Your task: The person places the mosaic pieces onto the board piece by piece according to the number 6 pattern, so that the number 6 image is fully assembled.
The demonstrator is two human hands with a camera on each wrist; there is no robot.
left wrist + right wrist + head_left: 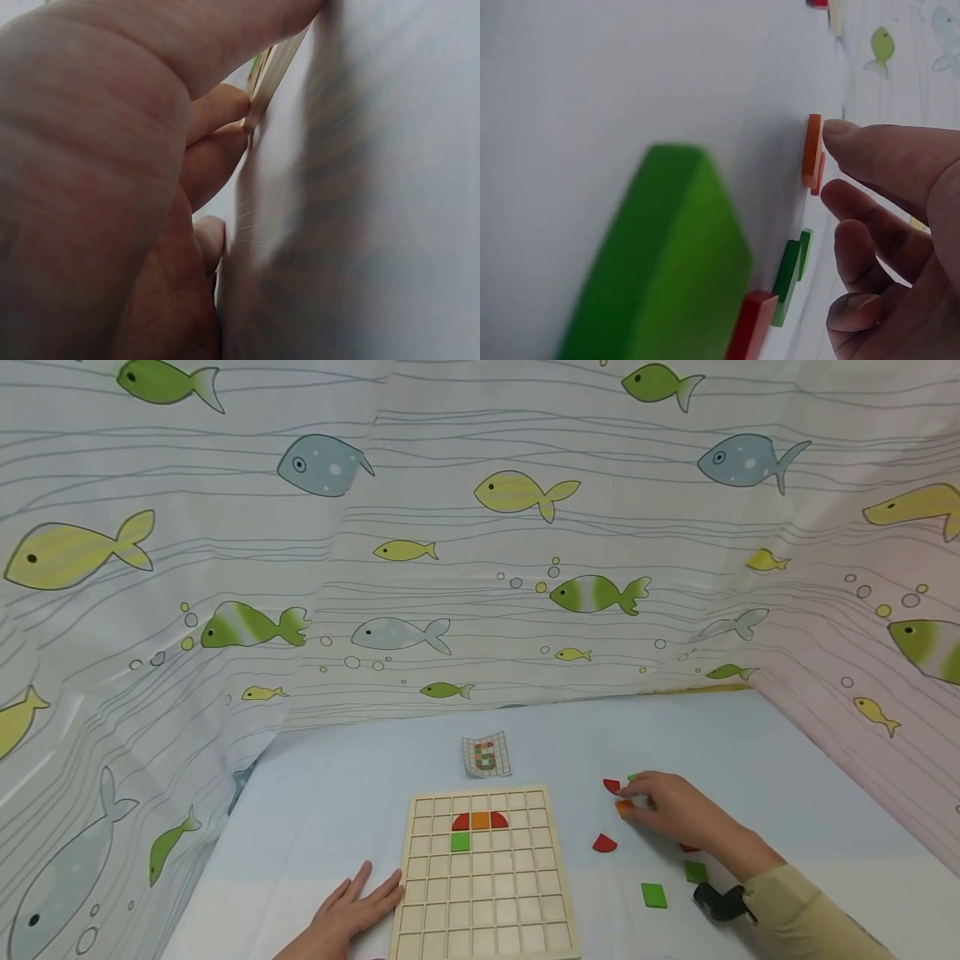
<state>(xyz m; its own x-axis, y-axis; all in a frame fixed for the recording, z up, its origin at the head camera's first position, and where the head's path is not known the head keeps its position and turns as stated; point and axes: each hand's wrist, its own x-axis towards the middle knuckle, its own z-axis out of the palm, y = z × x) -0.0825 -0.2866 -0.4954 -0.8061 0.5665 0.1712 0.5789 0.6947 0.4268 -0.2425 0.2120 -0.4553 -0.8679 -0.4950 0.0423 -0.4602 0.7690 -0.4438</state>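
Note:
A wooden grid board point(480, 893) lies on the table, with a red quarter-round tile point(461, 822), an orange square tile point(480, 820), a second red quarter-round point(498, 820) and a green square point(460, 842) in its cells. My left hand point(348, 910) rests at the board's left edge, fingertips touching it. Over the loose tiles on the right hovers my right hand point(675, 817), thumb and forefinger apart. Its thumb tip is close to a loose orange tile point(811, 150), and nothing shows between the fingers. A red quarter-round point(612, 786) lies just beyond the fingertips.
Behind the board is a small pattern card point(486, 755). Right of the board lie another red quarter-round point(604, 843) and green squares point(654, 895), point(696, 872). A fish-printed curtain point(510, 610) encloses the table's back and sides.

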